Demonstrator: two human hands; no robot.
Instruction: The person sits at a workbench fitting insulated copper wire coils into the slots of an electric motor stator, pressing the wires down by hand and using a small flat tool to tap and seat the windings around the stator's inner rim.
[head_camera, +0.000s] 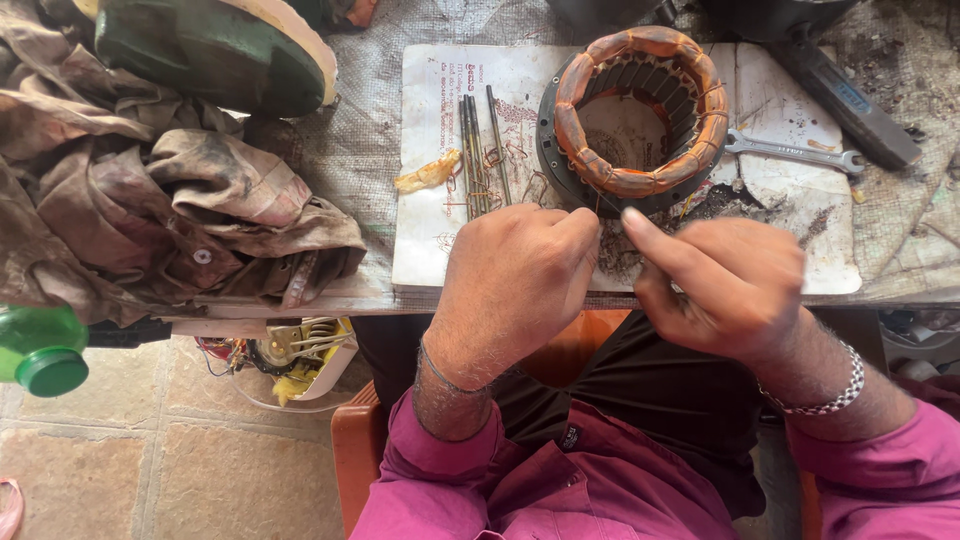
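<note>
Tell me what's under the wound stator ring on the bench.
The stator ring lies on a worn white paper sheet, which shows through its open centre. What is beneath its rim is covered.

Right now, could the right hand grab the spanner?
Probably yes. The spanner lies bare on the paper, just beyond the right hand, with nothing between them. But that hand's fingers look busy pinching something small by the stator.
</note>
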